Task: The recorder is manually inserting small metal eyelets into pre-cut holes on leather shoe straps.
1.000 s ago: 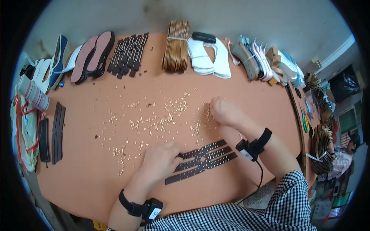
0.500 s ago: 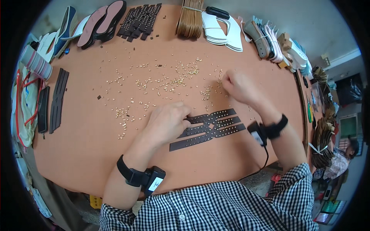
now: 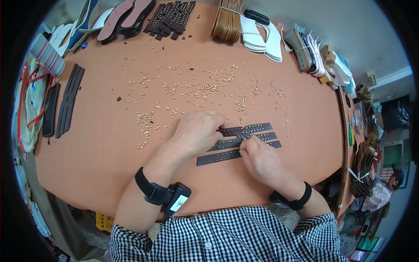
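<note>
A dark brown strap piece (image 3: 213, 158), cut into several arms joined at the middle and dotted with rows of small metal studs, lies flat on the table in front of me. My left hand (image 3: 197, 133) rests over its left part, fingers bent and closed on the strap's edge. Over the middle of the same piece, my right hand (image 3: 263, 162) is pinched with its fingertips down on the strap. Whatever those fingertips hold is too small or hidden to make out. Loose gold-coloured studs (image 3: 211, 88) lie scattered just beyond both hands.
Bare dark strap pieces (image 3: 70, 102) lie at the left beside a striped cup (image 3: 47, 56). At the back are pink-topped soles (image 3: 139, 15), a pile of studded straps (image 3: 170, 19), bundled brown pieces (image 3: 227, 22) and white cut-outs (image 3: 273, 41). A person (image 3: 379, 192) is at the far right.
My right hand has come from above the scattered studs down and toward me onto the strap piece. The left hand stays at the strap's left part. The whole view has shifted slightly.
</note>
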The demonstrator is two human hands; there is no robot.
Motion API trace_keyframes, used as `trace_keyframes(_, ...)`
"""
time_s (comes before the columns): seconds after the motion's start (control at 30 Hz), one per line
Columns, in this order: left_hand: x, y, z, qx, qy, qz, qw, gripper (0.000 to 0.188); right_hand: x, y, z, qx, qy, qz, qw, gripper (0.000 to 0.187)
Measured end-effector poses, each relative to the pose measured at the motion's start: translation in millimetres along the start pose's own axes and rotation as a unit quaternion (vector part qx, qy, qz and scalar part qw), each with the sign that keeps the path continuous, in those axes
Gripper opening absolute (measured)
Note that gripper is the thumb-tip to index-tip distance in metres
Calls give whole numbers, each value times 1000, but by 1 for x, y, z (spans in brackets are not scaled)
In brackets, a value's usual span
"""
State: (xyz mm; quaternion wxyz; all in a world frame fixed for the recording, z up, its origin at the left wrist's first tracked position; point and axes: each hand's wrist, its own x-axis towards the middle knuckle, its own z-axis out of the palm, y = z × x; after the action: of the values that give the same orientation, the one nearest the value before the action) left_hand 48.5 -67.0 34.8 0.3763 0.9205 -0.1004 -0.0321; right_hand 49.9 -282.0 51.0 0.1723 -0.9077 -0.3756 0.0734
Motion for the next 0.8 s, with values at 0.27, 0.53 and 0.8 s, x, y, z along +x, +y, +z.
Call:
trace_keyframes(0.27,0,-1,2,0,6,8,1000,16,2,-3,1,-32,-16,-8,999,8)
trace_keyframes(0.53,-1,-1,2,13,-2,-1,1000,14,2,-1,1,-29,-31,-32,999,10)
trace_keyframes(0.8,-1,3,-1,1,-9,-16,1000,15,0,-5,2,-47,-21,-67,996,11)
